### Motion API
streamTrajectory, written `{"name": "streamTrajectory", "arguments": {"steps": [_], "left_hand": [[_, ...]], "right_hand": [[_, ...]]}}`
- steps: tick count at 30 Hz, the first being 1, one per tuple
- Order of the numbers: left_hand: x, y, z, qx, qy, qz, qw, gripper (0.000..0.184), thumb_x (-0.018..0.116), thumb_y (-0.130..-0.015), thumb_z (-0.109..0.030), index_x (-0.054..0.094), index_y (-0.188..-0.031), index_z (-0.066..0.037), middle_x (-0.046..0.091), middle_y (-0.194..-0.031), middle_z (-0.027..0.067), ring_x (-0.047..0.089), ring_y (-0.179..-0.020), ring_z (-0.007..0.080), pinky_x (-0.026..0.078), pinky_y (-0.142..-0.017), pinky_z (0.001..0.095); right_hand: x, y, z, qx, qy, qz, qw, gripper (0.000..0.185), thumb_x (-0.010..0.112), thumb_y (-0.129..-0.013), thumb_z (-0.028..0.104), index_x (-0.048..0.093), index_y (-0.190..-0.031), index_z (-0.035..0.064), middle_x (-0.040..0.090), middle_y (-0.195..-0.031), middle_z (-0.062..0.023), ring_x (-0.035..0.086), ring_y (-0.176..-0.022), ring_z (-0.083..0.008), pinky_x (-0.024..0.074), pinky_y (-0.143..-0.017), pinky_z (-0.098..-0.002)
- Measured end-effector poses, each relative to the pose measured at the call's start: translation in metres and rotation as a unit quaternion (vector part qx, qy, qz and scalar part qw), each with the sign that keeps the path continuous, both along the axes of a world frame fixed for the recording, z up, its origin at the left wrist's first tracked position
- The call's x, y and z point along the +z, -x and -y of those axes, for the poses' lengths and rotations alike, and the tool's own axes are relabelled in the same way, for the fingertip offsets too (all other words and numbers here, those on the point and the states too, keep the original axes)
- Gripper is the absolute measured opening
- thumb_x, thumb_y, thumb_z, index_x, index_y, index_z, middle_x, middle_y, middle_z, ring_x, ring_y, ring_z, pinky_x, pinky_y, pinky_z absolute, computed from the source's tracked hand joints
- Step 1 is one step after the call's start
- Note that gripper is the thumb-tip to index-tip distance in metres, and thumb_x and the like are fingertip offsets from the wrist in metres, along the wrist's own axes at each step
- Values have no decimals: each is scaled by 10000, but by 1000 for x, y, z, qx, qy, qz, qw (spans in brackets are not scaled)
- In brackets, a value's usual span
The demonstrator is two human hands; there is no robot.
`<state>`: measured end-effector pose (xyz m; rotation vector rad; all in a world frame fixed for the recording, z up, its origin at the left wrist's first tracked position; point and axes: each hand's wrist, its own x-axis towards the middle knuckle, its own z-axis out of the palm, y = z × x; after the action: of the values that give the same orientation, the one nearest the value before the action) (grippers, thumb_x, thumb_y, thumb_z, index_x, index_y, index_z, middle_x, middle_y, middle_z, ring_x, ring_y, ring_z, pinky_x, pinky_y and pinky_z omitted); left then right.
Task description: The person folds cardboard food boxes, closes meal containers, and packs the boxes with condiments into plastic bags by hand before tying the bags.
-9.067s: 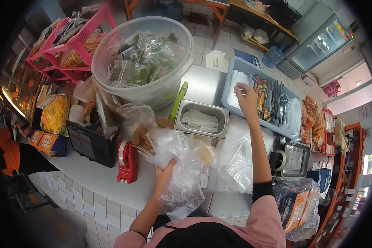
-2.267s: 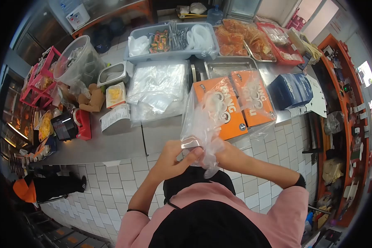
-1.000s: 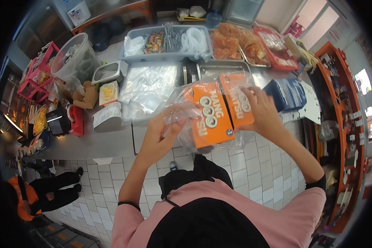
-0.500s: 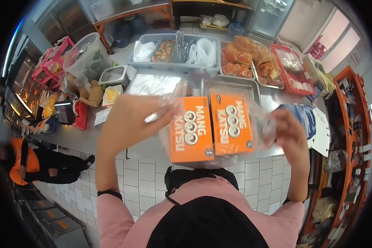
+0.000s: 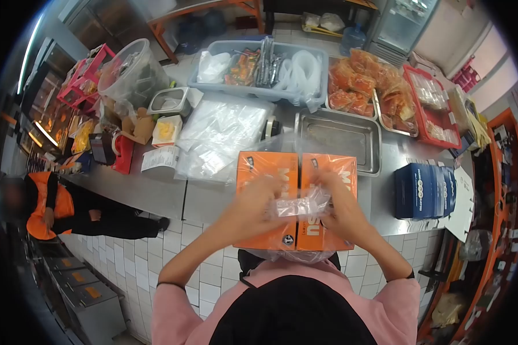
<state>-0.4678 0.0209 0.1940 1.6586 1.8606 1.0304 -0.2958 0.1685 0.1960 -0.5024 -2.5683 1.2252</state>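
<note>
Two orange boxes with white lettering, a left one [image 5: 265,230] and a right one [image 5: 339,233], lie side by side in a clear plastic bag [image 5: 299,207] at the counter's front edge. My left hand [image 5: 256,204] is closed on the bag's gathered plastic above the left box. Across from it, my right hand [image 5: 342,204] also grips the plastic, above the right box. A twisted strip of the bag stretches between both hands. Motion blurs the fingers slightly.
A metal tray [image 5: 342,141], stacked plastic bags [image 5: 227,126] and a blue bin [image 5: 259,95] lie beyond the boxes. At right is a dark blue box [image 5: 426,190]. Packed food [image 5: 357,86] and a red basket [image 5: 434,109] stand behind. Another person [image 5: 52,207] is at left.
My hands have come inward from the bag's two sides and now meet above the boxes, drawing the plastic together. The boxes lie closer to my body, and the view has shifted.
</note>
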Motion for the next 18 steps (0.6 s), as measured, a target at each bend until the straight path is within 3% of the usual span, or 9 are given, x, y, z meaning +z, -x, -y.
{"name": "streamTrajectory", "arguments": {"steps": [2,5,7,8,10,12,14,16,18], "left_hand": [[-7,-6,-13,-31,-44,-92,994,624,748,-661,-215,461,-1194,-67,526,-1039,123,527,-865,307,396,-861,368],[-9,-12,-15,-108,-45,-107,987,498,692,-724,-209,491,-1152,-52,566,-971,103,562,-797,289,423,-836,373],[-6,-18,-18,-39,-128,39,990,481,698,-720,-246,519,-1132,-74,594,-913,85,585,-816,265,459,-770,365],[9,-23,-18,44,38,212,975,465,698,-719,-308,554,-1105,-91,594,-948,105,589,-866,272,479,-720,355],[20,-20,-25,8,11,151,989,430,696,-721,-325,575,-1057,-85,596,-943,113,592,-860,274,479,-719,351],[20,-19,-30,-33,-11,92,995,401,694,-722,-342,596,-1009,-80,597,-938,120,595,-854,276,480,-718,346],[13,-17,-37,-77,193,205,957,369,684,-734,-348,610,-934,-47,600,-880,137,589,-777,300,473,-704,373],[16,-16,-36,-84,126,185,971,316,665,-748,-317,618,-912,-51,596,-815,139,582,-732,299,466,-684,375],[12,-18,-35,-93,59,166,980,265,646,-761,-286,625,-889,-55,592,-750,141,574,-687,299,459,-663,378]], "right_hand": [[-7,10,-2,15,41,2,999,437,611,-732,103,424,-1097,-46,498,-1035,-167,490,-952,-277,393,-812,-347],[-20,6,-5,23,227,-163,960,229,405,-748,-6,485,-962,-9,465,-941,-130,459,-905,-250,388,-765,-340],[-10,8,5,-30,283,-142,948,225,379,-872,164,520,-940,1,472,-946,-125,450,-896,-238,372,-773,-318],[-6,13,6,-27,180,-193,964,332,337,-903,266,528,-1000,12,463,-959,-126,439,-930,-252,357,-815,-346],[5,22,14,-33,7,-211,977,613,189,-924,505,482,-1232,63,423,-1165,-175,326,-1176,-361,231,-979,-500],[15,25,12,4,-85,-152,985,622,195,-911,531,432,-1285,94,306,-1285,-195,202,-1252,-388,131,-1007,-533],[25,24,6,38,-184,-94,978,642,201,-898,557,381,-1337,125,188,-1405,-214,77,-1327,-415,32,-1035,-566],[31,17,2,70,-405,16,912,698,210,-878,594,300,-1377,114,53,-1453,-219,-32,-1333,-428,-50,-1011,-607],[35,17,2,83,-339,19,937,744,229,-866,612,251,-1385,79,50,-1452,-222,-41,-1328,-438,-59,-1010,-607]]}}
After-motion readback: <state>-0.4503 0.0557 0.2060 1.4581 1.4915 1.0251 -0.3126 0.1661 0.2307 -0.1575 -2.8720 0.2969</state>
